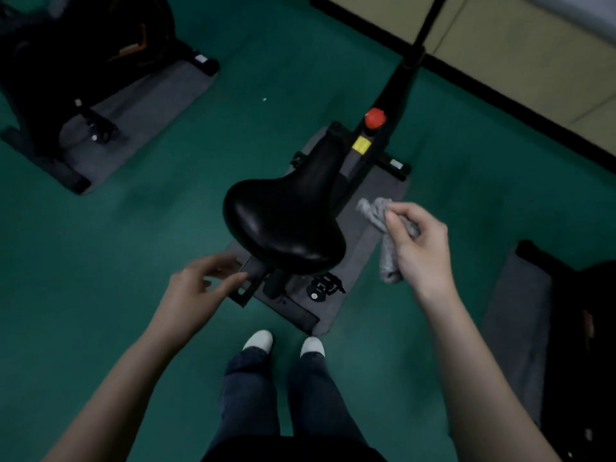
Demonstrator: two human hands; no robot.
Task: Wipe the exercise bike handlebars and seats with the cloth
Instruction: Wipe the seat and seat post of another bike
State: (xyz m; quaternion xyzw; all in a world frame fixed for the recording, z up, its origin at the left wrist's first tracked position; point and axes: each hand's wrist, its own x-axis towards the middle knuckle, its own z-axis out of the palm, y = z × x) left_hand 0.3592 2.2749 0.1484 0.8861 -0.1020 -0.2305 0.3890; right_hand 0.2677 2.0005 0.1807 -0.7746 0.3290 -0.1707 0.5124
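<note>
Right hand (418, 240), right of centre, pinches a grey cloth (386, 235), which hangs beside the seat without touching it. Left hand (200, 285), lower left of centre, fingers loosely spread, holds nothing, near the seat's rear edge. Black seat (283, 225) at centre, on a grey mat (353, 261) over green floor (133, 245). Second bike (76, 61) upper left.

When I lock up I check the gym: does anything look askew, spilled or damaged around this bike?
Nothing stands out. The seat looks intact, the grey mat beneath lies flat, and the cloth is in the right hand. Only a small pale speck lies on the green floor.
</note>
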